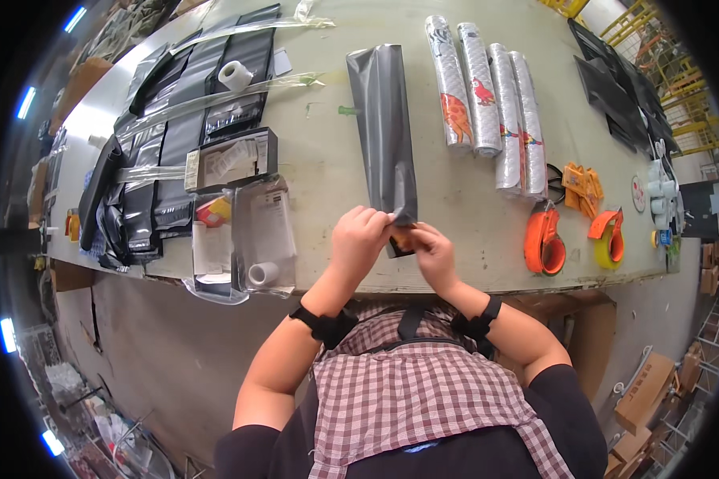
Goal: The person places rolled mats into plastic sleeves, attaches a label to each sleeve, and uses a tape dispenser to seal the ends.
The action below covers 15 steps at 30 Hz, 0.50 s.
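Left hand: the left hand (361, 239) has its fingers curled and drawn together, pinching the near end of a long, flat, glossy black plastic bag (385, 128).
Right hand: the right hand (434, 254) is partly closed, thumb and fingers bent inward at the same end; whether they grip the film or the small orange-brown piece (402, 238) between the hands cannot be told.
Bag position: lengthwise on the pale green bench (319, 215), its near end at the hands, close to the front edge.
Right of bag: four clear-wrapped silvery rolls (481, 96) lie side by side, printed with colourful animal pictures, including a red parrot.
Near right edge: two ring-shaped tape dispensers, one orange (544, 243), one orange and yellow (607, 239), stand beside a bunch of orange plastic pieces (583, 188).
Left of bag: an open black-edged box (232, 160) holds white printed labels (238, 157); their print is too small to read.
Other print: a brown cardboard carton (647, 385) at lower right carries dark characters.
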Tool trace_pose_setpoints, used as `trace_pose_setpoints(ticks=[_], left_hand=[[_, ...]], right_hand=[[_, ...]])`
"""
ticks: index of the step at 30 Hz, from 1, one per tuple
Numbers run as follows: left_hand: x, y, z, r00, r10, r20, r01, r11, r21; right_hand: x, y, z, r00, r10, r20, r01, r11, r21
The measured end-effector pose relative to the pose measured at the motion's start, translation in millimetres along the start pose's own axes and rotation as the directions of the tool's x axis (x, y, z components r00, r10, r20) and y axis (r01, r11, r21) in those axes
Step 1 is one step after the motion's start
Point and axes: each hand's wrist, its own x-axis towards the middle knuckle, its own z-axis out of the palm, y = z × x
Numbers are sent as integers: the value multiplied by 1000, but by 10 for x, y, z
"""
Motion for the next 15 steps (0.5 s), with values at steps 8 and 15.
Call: trace_pose_setpoints(ticks=[8,15], left_hand=[[135,-2,106,995,47,-92,-55,995,-88],[-77,-42,83,981,-176,-77,163,975,-151]], right_hand=[[260,132,103,964,259,65,-263,882,390],[-20,-192,229,963,255,-84,-163,805,571]])
